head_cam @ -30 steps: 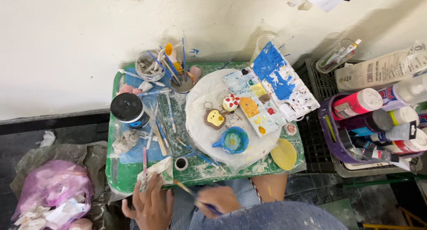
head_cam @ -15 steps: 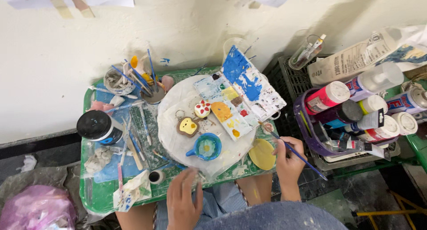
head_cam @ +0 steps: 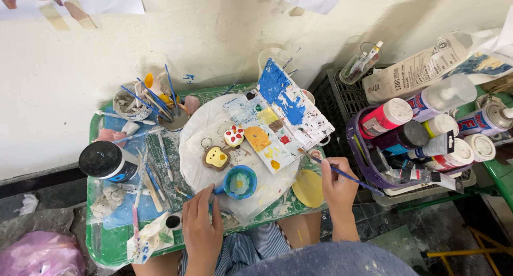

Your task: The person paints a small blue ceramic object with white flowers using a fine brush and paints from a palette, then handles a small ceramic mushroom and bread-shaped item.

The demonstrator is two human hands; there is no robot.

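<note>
A thin blue paintbrush [head_cam: 347, 174] is pinched in the right hand [head_cam: 337, 188] at the green tray's [head_cam: 101, 244] front right corner, its bristles aimed left at the paint palette [head_cam: 278, 121], while the blue cup [head_cam: 239, 182] is steadied by the left hand's [head_cam: 202, 228] curled fingers.

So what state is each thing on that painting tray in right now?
Left hand: resting at the blue cup's handle.
Blue cup: upright, pale paint inside.
Right hand: gripping a paintbrush.
Paintbrush: tilted, tip toward the palette.
Palette: open, smeared with paint.
Black jar: lying on its side.
Yellow lid: flat on the tray.
Brush cup: upright, full of brushes.
</note>
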